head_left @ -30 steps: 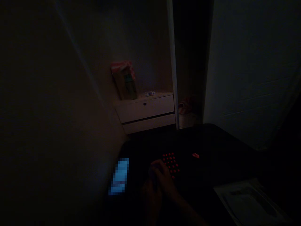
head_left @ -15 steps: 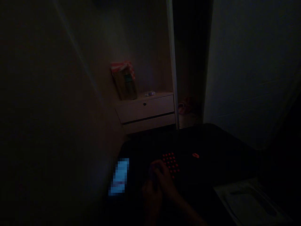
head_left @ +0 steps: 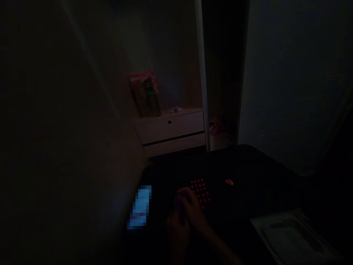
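Meeting in the dark: left hand, right hand | grip, contents: can't tell | red spots rowed beside, red shape apart | progress unreadable

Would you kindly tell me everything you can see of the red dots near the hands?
The red dots are small and round, in slanting rows against the dark tabletop, beside the right hand, which seems to overlap their edge. Gaps separate them. Darkness hides their material and whether the fingers touch them.
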A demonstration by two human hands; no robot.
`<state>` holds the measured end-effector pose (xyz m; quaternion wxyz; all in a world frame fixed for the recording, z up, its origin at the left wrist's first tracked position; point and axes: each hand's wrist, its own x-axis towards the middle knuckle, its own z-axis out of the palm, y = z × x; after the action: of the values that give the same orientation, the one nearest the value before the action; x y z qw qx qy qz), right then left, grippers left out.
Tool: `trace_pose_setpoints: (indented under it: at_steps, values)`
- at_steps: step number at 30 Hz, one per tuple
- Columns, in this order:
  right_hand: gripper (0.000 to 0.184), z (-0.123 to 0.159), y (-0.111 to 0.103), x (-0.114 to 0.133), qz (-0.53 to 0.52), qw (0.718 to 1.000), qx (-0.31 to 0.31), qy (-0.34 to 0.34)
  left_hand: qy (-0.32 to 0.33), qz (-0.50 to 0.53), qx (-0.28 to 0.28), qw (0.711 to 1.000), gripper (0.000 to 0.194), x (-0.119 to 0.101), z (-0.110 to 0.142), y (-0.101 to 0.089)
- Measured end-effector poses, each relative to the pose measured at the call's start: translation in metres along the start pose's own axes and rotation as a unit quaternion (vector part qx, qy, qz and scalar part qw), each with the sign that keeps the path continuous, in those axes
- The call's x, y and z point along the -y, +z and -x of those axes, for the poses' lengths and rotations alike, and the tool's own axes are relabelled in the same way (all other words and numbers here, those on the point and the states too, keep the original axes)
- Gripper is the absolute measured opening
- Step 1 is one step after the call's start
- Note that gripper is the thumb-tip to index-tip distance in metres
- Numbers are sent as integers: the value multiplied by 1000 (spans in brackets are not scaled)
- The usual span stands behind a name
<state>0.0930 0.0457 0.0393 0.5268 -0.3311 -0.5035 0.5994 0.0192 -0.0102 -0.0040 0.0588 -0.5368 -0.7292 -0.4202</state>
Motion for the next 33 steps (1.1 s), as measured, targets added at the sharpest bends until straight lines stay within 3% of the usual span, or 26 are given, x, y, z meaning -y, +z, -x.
trace_pose_setpoints:
  at_steps: [9,16,33]
  values:
    - [14,1,1,5,-9,1000,4,8,45,-47,-39,997,20,2,0,2]
    - [14,0,0,-1,2,1000,2,-3,39,-43,-43,997,16,1,0,2]
    - [14,0,0,-4,-11,1000,9,1,13,-13,-12,1000,18,0,1,1]
